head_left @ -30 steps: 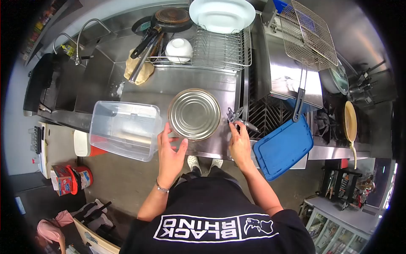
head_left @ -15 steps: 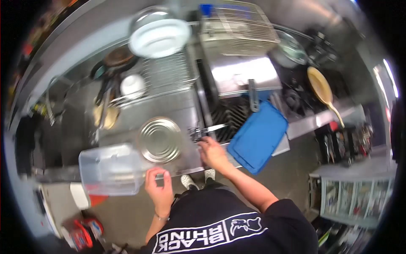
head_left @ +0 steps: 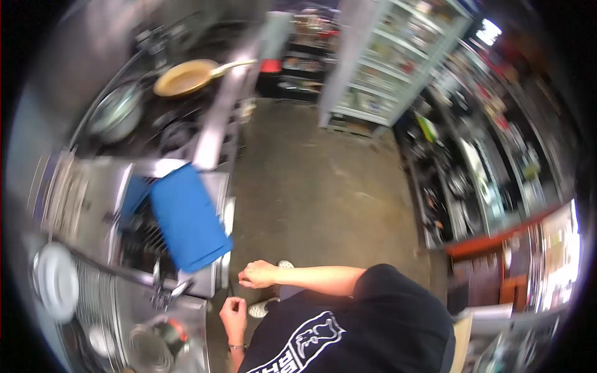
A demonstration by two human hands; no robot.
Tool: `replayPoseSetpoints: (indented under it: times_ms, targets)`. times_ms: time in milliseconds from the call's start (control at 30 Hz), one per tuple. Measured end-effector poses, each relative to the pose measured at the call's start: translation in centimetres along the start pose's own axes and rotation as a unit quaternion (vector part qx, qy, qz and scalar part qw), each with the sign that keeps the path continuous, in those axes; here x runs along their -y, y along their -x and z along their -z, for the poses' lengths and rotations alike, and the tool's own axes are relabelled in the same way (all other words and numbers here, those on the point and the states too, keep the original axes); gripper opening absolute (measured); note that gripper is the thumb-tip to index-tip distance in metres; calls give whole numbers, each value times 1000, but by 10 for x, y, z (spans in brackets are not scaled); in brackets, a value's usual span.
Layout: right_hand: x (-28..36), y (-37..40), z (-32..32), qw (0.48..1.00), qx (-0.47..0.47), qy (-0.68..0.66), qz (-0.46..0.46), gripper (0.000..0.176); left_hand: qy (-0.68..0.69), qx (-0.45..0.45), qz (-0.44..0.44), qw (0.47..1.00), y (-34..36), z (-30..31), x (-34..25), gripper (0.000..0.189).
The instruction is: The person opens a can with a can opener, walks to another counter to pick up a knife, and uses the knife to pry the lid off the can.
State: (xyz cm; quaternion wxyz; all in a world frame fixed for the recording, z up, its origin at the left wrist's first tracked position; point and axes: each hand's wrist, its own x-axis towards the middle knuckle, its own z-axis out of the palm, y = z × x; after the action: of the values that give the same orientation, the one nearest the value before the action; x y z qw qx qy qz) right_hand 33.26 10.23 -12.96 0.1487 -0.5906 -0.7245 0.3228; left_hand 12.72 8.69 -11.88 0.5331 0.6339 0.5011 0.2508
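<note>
My left hand (head_left: 233, 315), with a band at the wrist, hovers beside the metal counter's front edge. Its fingers are curled in and no object shows in them. Ahead of it and a little to the right, my right hand (head_left: 259, 274) is closed in a loose fist over the floor, also with nothing visible in it. Nearest to both hands is a blue flat lid or board (head_left: 189, 217), lying over a dark ribbed grill surface. On the counter, a knife (head_left: 181, 288) and small dark metal pieces (head_left: 160, 298) lie blurred. A large round tin (head_left: 149, 348) stands near the bottom left.
A tan frying pan (head_left: 186, 78) sits on the stove, with a glass-lidded pot (head_left: 117, 113) beside it. White bowls (head_left: 56, 281) stand at the left edge. Concrete floor (head_left: 311, 180) runs ahead to a glass-doored cabinet (head_left: 388, 59). Loaded shelves (head_left: 460, 161) line the right.
My view has swung to the right, so the counter now lies on my left. My right hand has left the knife area and closed. My left hand's fingers have curled in.
</note>
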Motion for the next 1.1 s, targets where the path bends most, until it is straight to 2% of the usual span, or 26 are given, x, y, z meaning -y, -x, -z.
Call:
replayPoseSetpoints:
  times_ms: [33,100,133,200,233,267,300,333,400,467,533,633,667,767,833,867,900,933,967,1000,1067,1100]
  targets:
    - [-37,17,-12,999,-34,0,-35,23,5,16,1,1000,-8,-14,14,10]
    - [-111,53,-31,980,38,134,-145,26,-82,52,-23,995,-23,-37,35,11]
    - [-141,78,-32,976,13,128,-173,26,-150,81,-28,985,-29,-48,40,13]
    - [-196,134,-34,943,-14,4,-333,22,-211,106,-51,970,-39,-73,76,16]
    - [-229,167,-44,924,-17,-65,-377,21,-240,124,-43,962,-49,-80,128,16]
    - [-257,201,-48,901,-21,-131,-412,22,-302,126,-145,934,-52,-86,163,12]
    - [-263,231,-39,879,-14,-79,-470,23,-340,149,-124,920,-56,-97,170,12]
    - [-302,259,-67,873,-41,-61,-482,24,-379,172,-79,906,-64,-116,164,12]
    - [-309,319,-41,852,-32,-70,-517,26,-447,214,-7,869,-81,-160,152,11]
    - [-331,374,-26,847,-63,-76,-522,22,-489,239,16,839,-109,-206,130,12]
    - [-361,414,-30,746,-184,-134,-626,18,-516,257,19,817,-139,-248,107,12]
    - [-451,463,-76,710,-160,-160,-667,17,-538,270,22,798,-182,-307,76,14]
    - [-501,473,-123,710,-210,-156,-653,16,-543,272,22,794,-195,-325,67,15]
    - [-428,502,-63,680,-304,-154,-649,19,-549,264,16,793,-240,-378,46,17]
    - [-427,511,-62,727,-185,-173,-638,24,-531,235,12,814,-283,-413,40,19]
    - [-512,509,-180,788,-155,-132,-581,26,-511,219,17,831,-299,-433,31,19]
    - [-536,511,-211,841,-131,-87,-518,29,-477,199,30,856,-306,-455,16,20]
    - [-556,516,-242,798,-154,-131,-568,29,-380,228,78,893,-311,-474,5,17]
    - [-523,524,-203,748,-182,-172,-614,29,-277,255,126,918,-306,-498,-22,14]
    - [-535,533,-205,745,-183,-170,-618,29,-275,260,125,917,-313,-522,-22,14]
    - [-560,539,-204,644,-258,-168,-701,30,-301,301,108,898,-335,-573,-29,11]
    - [-553,551,-165,640,-236,-196,-704,31,-431,366,-2,825,-338,-595,-39,13]
